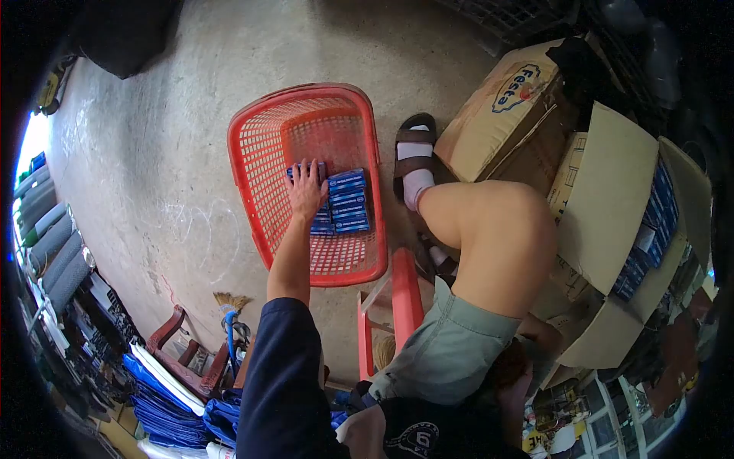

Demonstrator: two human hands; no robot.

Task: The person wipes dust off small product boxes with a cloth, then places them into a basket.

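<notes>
My left hand [305,187] reaches down into a red plastic basket [375,138], its fingers over the far edge of a small blue box [321,167] and its thumb at the near side. The hand is closed on this box. Beside and below it, more small blue boxes [349,201] with white print lie in rows on the basket floor. Part of the nearer row is hidden under my hand and wrist. My right hand does not show.
A closed carton marked Festa [497,107] stands right of my sandalled foot [415,153]. Nearer, an open carton [612,199] holds more blue boxes [650,222]. A red stool [405,294] is by my leg. Blue tarpaulins [164,405] and a wooden chair [176,344] are at lower left.
</notes>
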